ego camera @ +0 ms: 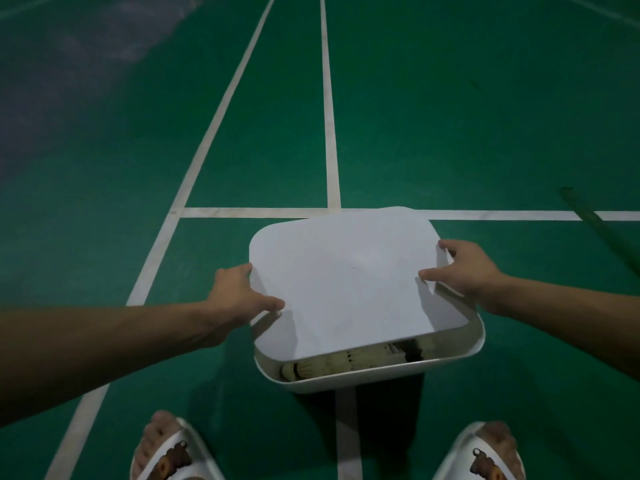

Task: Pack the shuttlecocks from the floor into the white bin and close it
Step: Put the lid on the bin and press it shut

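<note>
The person's left hand and right hand pinch the lid at its nine and three o'clock edges, thumbs on top, probably to steady it while aligning. The white bin stands on the court floor. Shuttlecocks show through the six o'clock gap.

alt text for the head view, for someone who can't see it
Left hand and right hand hold a white lid over the bin, its near side open, showing shuttlecocks inside. The bin stands on a green court floor.
</note>
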Available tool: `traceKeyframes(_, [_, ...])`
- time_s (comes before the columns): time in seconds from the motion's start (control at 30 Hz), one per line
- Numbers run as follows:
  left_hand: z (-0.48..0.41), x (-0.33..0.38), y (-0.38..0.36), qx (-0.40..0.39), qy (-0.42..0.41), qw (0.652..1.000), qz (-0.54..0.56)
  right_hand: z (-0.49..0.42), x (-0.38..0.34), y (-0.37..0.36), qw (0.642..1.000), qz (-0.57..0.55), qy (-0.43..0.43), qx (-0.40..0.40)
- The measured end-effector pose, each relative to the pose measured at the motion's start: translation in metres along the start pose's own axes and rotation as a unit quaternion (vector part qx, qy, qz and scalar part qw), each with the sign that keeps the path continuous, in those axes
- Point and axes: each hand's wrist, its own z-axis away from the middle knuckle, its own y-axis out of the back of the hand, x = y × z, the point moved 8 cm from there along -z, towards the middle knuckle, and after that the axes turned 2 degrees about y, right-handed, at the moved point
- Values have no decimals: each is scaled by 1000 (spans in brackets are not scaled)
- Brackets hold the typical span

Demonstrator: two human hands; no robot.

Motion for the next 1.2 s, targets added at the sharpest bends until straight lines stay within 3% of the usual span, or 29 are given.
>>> traceKeyframes(0.13, [8, -9, 1, -11, 29, 998, 49, 5, 7, 1, 1000, 0, -18, 5])
traceKeyframes(0.6, [19, -17, -11, -15, 11, 995, 98, 14, 12, 1, 996, -47, -79, 4])
traceKeyframes(0.87, [6, 1, 4, -22, -11, 996, 86, 25, 22, -8, 986, -116, -121, 1])
traceKeyframes(1.2, [-1, -1, 4, -72, -39, 997, 9, 32, 18, -8, 994, -35, -101, 22])
